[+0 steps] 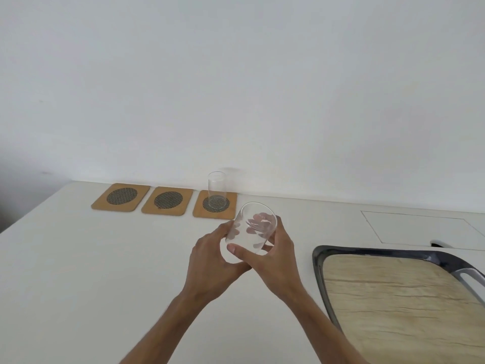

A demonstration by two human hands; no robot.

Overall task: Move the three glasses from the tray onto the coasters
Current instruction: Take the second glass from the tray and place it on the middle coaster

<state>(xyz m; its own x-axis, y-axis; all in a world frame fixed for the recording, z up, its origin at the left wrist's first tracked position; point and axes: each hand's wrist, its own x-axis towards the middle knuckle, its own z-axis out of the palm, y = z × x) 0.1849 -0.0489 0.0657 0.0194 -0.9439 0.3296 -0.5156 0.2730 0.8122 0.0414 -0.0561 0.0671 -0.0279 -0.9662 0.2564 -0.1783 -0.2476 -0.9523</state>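
Observation:
Both hands hold one clear glass (252, 228) above the white table, tilted with its mouth toward the back. My left hand (212, 261) cups its base and left side; my right hand (273, 256) wraps its right side, thumb across the front. Another clear glass (216, 189) stands upright on the right coaster (231, 206). The middle coaster (168, 200) and the left coaster (121, 197) are bare, wooden squares with dark mesh ovals. The tray (319, 261), dark-rimmed with a wood-grain floor, lies at the right; no glass shows on its visible part.
The white wall rises right behind the coasters. A thin rectangular outline (417, 228) marks the tabletop behind the tray. The table's left edge (34, 208) slants away at the far left. The tray runs out of view at the right.

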